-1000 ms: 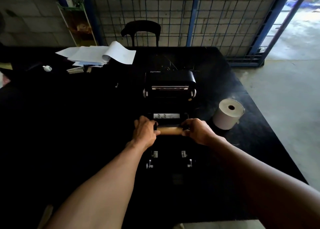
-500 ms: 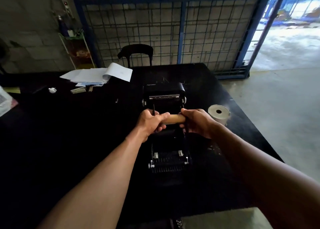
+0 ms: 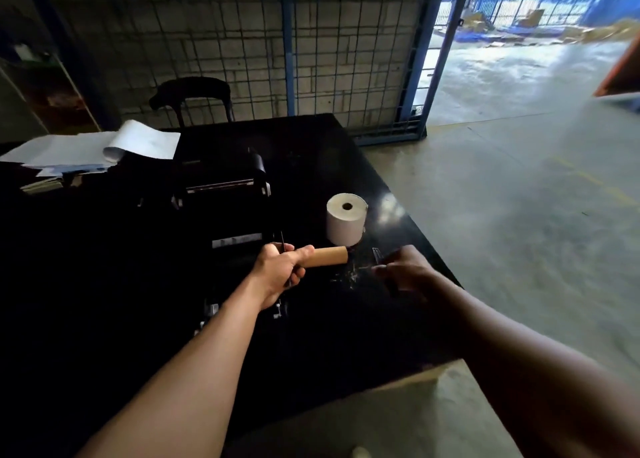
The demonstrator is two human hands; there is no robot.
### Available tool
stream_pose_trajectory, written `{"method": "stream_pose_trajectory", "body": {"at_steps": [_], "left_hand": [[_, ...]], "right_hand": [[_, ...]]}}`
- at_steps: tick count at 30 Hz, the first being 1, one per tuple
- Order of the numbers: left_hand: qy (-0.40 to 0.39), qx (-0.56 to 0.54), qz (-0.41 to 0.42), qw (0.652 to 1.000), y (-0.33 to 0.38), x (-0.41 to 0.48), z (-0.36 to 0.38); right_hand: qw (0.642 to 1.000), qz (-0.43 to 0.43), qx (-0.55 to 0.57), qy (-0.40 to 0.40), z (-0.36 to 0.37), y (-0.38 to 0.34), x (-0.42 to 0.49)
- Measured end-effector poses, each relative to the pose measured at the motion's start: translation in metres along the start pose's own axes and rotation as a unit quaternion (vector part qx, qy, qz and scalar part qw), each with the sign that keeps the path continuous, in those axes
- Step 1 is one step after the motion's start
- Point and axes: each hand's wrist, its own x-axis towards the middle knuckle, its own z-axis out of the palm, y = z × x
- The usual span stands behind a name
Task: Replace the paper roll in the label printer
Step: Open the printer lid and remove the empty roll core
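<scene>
While the left hand (image 3: pixel 278 273) is wrapping its fingers around one end of the bare cardboard core (image 3: pixel 327 256), the core is sticking out to the right, above the black table (image 3: pixel 346 336); it looks light, stiff and easy to crush, so a loose grip mid-tube should be enough. The right hand (image 3: pixel 403 272) is hovering apart from the core, fingers curled, possibly pinching a small dark spindle part, though blur is hiding it. Just beyond, the full white paper roll (image 3: pixel 346 219) is standing on end, heavier and prone to unwinding, best taken around its sides. Left of it the label printer (image 3: pixel 221 194) is lying open. Farther back, loose papers (image 3: pixel 104 147) and a chair (image 3: pixel 194 97) are sitting well clear.
</scene>
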Motion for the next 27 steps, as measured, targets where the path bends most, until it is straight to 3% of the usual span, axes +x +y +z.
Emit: {"method": "stream_pose_trajectory", "body": {"at_steps": [2, 7, 14, 15, 17, 19, 22, 25, 27], "left_hand": [[0.009, -0.005, -0.026, 1.000, -0.014, 0.009, 0.029], [0.027, -0.026, -0.080, 0.996, -0.054, 0.023, 0.075], [0.065, -0.041, -0.124, 0.989, -0.072, 0.040, 0.086], [0.066, -0.041, -0.125, 0.989, -0.070, 0.043, 0.086], [0.067, -0.041, -0.121, 0.990, -0.066, 0.049, 0.087], [0.062, -0.042, -0.114, 0.991, -0.060, 0.054, 0.090], [0.060, -0.038, -0.106, 0.992, -0.055, 0.057, 0.095], [0.063, -0.048, -0.107, 0.991, -0.052, 0.059, 0.096], [0.072, -0.060, -0.107, 0.990, -0.050, 0.061, 0.092]], "right_hand": [[0.994, 0.039, -0.105, 0.011, 0.004, 0.037, 0.008], [0.984, 0.022, -0.173, 0.023, 0.015, 0.092, 0.031], [0.978, 0.013, -0.205, -0.041, 0.008, 0.103, 0.052], [0.983, 0.012, -0.183, -0.028, 0.004, 0.099, 0.055], [0.999, 0.017, 0.001, -0.031, -0.001, 0.089, 0.058], [0.964, 0.052, 0.225, -0.132, -0.003, 0.074, 0.057], [0.938, 0.041, 0.288, -0.189, 0.000, 0.062, 0.060], [0.923, 0.066, 0.349, -0.150, 0.004, 0.055, 0.065], [0.886, 0.113, 0.442, -0.084, 0.000, 0.050, 0.071]]}}
